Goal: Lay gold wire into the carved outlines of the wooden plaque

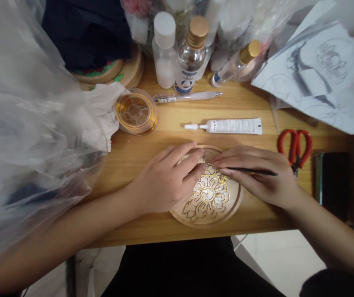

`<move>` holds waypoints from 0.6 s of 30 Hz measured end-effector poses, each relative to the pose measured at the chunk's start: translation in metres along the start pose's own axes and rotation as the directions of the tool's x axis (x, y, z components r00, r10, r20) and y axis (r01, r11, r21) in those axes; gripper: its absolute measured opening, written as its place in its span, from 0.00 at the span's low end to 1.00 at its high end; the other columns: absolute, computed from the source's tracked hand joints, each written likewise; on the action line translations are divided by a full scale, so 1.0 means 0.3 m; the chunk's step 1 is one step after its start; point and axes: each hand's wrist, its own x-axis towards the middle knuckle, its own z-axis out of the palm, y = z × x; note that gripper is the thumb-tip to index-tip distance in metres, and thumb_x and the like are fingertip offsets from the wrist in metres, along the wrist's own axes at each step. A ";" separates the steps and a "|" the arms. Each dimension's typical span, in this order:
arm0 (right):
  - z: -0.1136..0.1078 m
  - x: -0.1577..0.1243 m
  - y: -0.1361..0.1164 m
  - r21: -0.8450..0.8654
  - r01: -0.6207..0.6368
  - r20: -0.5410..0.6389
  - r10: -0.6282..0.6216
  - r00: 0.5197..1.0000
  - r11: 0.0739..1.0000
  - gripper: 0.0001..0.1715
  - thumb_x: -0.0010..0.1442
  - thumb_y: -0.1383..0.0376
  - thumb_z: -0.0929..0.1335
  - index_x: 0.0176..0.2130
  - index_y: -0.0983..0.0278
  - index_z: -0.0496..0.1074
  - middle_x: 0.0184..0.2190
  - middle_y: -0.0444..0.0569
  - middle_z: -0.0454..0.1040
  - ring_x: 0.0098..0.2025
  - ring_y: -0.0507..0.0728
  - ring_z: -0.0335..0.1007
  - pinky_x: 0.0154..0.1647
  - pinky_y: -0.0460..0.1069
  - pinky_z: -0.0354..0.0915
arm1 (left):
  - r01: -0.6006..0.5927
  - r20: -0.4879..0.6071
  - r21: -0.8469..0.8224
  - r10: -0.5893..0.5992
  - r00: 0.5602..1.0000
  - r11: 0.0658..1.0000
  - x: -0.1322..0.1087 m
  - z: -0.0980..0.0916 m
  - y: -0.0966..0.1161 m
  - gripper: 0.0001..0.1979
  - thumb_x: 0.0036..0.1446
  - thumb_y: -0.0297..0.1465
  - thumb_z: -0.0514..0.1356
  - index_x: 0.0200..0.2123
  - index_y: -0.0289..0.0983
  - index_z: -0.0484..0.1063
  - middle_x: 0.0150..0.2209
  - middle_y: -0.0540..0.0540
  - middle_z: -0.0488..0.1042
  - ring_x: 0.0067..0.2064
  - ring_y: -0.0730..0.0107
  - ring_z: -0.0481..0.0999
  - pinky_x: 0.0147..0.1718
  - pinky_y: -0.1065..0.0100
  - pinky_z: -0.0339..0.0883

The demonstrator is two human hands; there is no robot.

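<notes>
A round wooden plaque (234,208) lies near the table's front edge, bearing a flower pattern (209,194) outlined in shiny gold wire. My left hand (172,177) rests over its left and upper part, fingers stretched and slightly apart, pressing on the surface. In my right hand (261,173), closed in a pinch, is a slim dark tool (254,170); its thin tip meets the plaque beside my left fingertips. Whether it is tweezers or a single rod I cannot tell. My fingers hide the pattern's upper part.
Behind the plaque lie a glue tube (235,126), a pen (192,96) and a spool of gold wire (136,113). Red-handled pliers (294,148) and a dark phone (332,181) sit right. Bottles (187,62) and drawn-on paper (315,78) stand behind; plastic sheeting (34,123) covers the left.
</notes>
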 end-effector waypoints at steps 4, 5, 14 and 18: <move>0.000 -0.001 0.002 0.008 -0.001 -0.003 0.001 1.000 1.000 0.13 0.58 0.75 0.70 0.43 0.64 0.76 0.40 0.50 0.80 0.44 0.52 0.77 0.44 0.48 0.74 | -0.007 0.007 -0.005 0.007 1.000 1.000 -0.002 0.001 0.001 0.12 0.61 0.27 0.55 0.45 0.29 0.73 0.51 0.35 0.74 0.56 0.48 0.70 0.49 0.54 0.72; 0.000 -0.001 0.002 0.017 0.003 -0.007 -0.003 1.000 1.000 0.12 0.57 0.75 0.70 0.42 0.66 0.76 0.40 0.51 0.80 0.44 0.52 0.77 0.44 0.48 0.73 | -0.009 -0.003 -0.007 0.009 1.000 1.000 -0.001 0.000 0.001 0.12 0.61 0.26 0.55 0.45 0.29 0.73 0.51 0.35 0.74 0.56 0.48 0.71 0.49 0.54 0.72; 0.003 -0.008 0.016 0.025 0.046 -0.003 -0.046 0.999 0.999 0.11 0.58 0.77 0.69 0.42 0.70 0.76 0.40 0.55 0.79 0.45 0.53 0.76 0.47 0.46 0.72 | -0.019 0.007 -0.034 0.019 1.000 0.999 0.006 -0.004 -0.001 0.12 0.60 0.26 0.56 0.45 0.29 0.73 0.49 0.34 0.74 0.55 0.48 0.72 0.50 0.53 0.71; 0.001 -0.008 0.021 0.028 0.045 -0.004 -0.045 0.999 0.999 0.11 0.59 0.76 0.69 0.43 0.70 0.75 0.39 0.55 0.79 0.45 0.53 0.76 0.46 0.46 0.72 | -0.015 0.027 -0.057 0.017 1.000 0.998 0.009 -0.005 0.000 0.12 0.59 0.25 0.56 0.46 0.29 0.73 0.50 0.33 0.73 0.54 0.47 0.72 0.50 0.52 0.72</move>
